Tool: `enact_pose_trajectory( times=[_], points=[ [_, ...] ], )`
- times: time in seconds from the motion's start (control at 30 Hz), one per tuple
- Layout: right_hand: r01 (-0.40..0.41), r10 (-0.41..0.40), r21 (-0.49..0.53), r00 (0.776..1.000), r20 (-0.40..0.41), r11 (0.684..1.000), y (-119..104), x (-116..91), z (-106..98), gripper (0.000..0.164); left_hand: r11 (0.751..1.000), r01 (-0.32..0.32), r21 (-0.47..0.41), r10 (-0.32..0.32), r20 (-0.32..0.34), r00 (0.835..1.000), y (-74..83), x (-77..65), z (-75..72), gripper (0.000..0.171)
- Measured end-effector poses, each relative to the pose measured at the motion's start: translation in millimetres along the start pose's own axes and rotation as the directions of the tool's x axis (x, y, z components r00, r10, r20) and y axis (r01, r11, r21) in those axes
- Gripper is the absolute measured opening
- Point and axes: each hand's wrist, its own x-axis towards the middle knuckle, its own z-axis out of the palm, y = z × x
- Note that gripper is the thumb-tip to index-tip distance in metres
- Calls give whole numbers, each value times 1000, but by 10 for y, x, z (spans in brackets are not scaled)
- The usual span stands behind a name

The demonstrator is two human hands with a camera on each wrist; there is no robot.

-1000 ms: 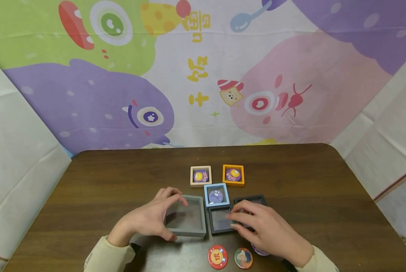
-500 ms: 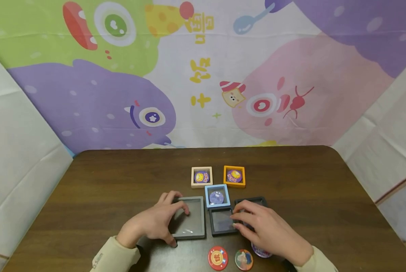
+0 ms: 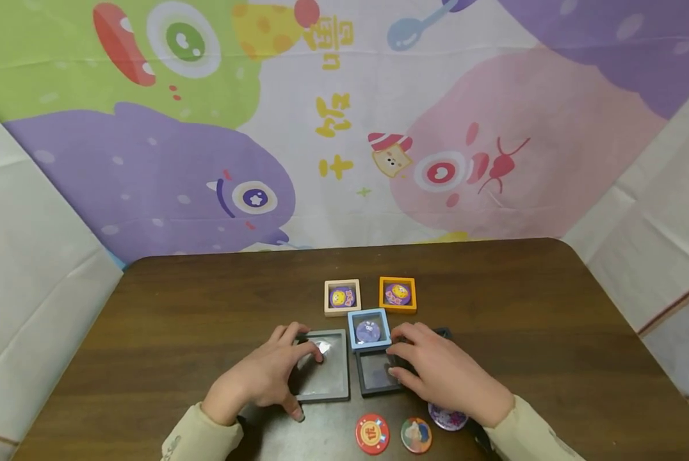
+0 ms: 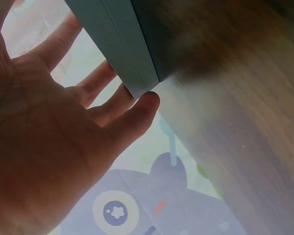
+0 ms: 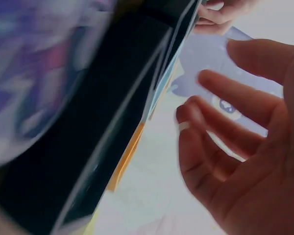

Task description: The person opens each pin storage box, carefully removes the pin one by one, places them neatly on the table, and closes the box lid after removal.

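Observation:
My left hand (image 3: 266, 374) spans the left side of a large grey frame with a clear pane (image 3: 330, 371), fingers at its back and thumb at its front corner. In the left wrist view, fingertips meet the end of the grey frame's side (image 4: 112, 44). My right hand (image 3: 442, 371) hovers over the black frames, its fingers loosely bent with nothing between them in the right wrist view. A small black frame with a clear pane (image 3: 376, 371) lies beside the grey one. A second black frame (image 3: 444, 333) is mostly hidden under the right hand.
A light blue frame (image 3: 369, 330), a beige frame (image 3: 342, 298) and an orange frame (image 3: 397, 294) each contain a round badge. In front lie a red badge (image 3: 372, 434), a picture badge (image 3: 416, 435) and a purple badge (image 3: 448, 418), on a brown wooden table (image 3: 206, 307).
My right hand has shifted back and slightly left, towards the blue frame, exposing more of the purple badge. The left hand has slid slightly right along the grey frame.

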Motion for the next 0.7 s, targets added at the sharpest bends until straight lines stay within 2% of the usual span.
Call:
enact_pose_trajectory(
  times=[0.13,0.3,0.7],
  points=[
    [0,2,-22,998,65,1000,-13,172,43,30,1000,8,-1,-8,0,1000,8,0,-1,76],
    [10,-7,-24,995,101,1000,-12,295,106,25,999,22,-29,-22,8,1000,17,4,10,76],
    [28,-27,-17,997,67,999,32,315,143,19,997,25,-75,-25,6,1000,13,20,10,76]
  ],
)
